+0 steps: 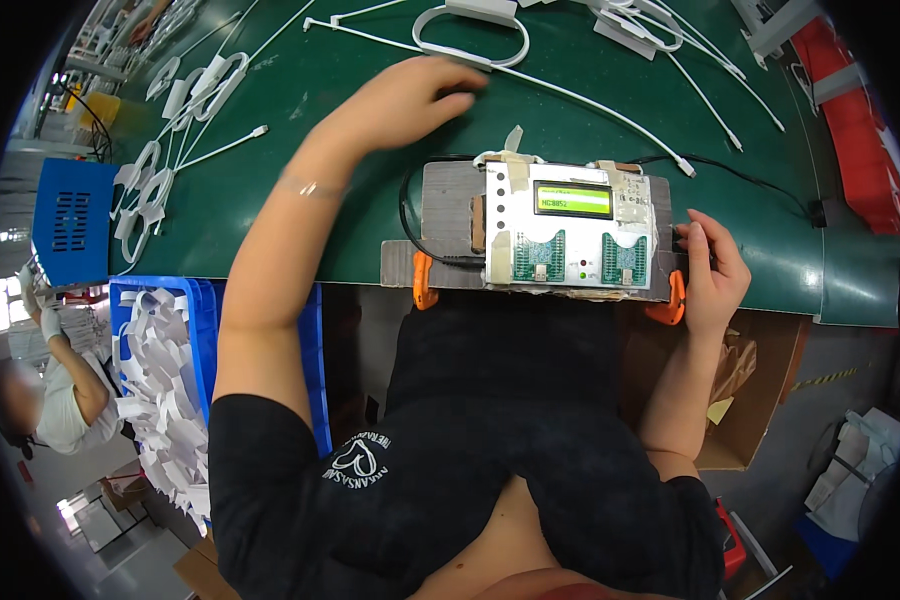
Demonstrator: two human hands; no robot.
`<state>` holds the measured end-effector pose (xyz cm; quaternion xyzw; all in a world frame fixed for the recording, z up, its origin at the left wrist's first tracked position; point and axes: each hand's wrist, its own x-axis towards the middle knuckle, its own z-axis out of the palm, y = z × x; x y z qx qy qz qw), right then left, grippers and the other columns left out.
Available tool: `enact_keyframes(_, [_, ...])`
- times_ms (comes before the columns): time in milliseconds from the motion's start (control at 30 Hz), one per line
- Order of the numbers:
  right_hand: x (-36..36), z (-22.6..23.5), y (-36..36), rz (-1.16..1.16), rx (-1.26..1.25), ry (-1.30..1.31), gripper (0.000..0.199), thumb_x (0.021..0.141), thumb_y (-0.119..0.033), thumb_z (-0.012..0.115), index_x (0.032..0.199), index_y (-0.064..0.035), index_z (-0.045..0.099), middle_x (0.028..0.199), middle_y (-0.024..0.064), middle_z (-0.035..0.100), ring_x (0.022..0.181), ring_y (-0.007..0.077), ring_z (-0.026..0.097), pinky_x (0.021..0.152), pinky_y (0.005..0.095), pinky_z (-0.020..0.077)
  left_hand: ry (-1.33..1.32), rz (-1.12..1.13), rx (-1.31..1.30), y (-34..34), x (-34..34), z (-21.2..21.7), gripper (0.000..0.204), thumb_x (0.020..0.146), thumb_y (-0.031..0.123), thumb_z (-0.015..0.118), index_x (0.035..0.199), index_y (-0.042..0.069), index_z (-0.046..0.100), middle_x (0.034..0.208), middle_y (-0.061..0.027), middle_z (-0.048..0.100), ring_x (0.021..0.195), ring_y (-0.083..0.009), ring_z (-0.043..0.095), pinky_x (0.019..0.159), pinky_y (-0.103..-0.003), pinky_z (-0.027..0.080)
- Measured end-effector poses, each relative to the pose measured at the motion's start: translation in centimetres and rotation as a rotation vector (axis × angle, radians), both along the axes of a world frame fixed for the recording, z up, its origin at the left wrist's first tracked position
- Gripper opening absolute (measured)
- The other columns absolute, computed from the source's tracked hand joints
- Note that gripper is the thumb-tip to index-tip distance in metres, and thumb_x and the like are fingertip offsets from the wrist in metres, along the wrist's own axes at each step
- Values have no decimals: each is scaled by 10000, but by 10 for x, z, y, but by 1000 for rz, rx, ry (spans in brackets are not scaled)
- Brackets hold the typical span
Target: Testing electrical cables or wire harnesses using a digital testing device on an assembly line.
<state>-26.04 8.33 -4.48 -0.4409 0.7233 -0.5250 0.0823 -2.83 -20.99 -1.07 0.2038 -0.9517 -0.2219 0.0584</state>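
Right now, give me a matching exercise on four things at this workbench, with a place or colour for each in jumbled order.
Things:
1. left hand
2. right hand
3. tester box
4. blue bin

Places or colours:
A. lit green screen, two green boards
B. at the tester's right edge, by an orange clamp
C. stretched out on the green belt, near white cables
D. under the table's left end, full of white strips

Pairs: 1-C, 2-B, 3-A, 4-D

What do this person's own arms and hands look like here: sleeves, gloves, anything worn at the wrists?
Both forearms are bare below short black sleeves. The left hand has no glove; a thin bracelet circles its wrist. The right hand is also ungloved, with nothing visible at the wrist.
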Motion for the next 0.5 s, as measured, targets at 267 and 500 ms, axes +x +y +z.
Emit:
enact_keyframes(267, [0,-1,-2,-13,-31,14,174,901,-72,561,1012,33,644,845,83,658,741,106,594,688,221,480,280,-131,285,-13,-10,-31,433,833,128,589,1262,140,534,1381,-74,446,1245,-222,440,1001,-327,380])
enact_keyframes(500, [1,-3,2,1,-65,15,168,906,-73,555,996,36,645,828,77,657,734,106,598,678,223,489,154,552,-447,-37,133,-17,392,808,87,574,1200,85,567,1284,-164,509,1187,-328,479,1007,-377,384])
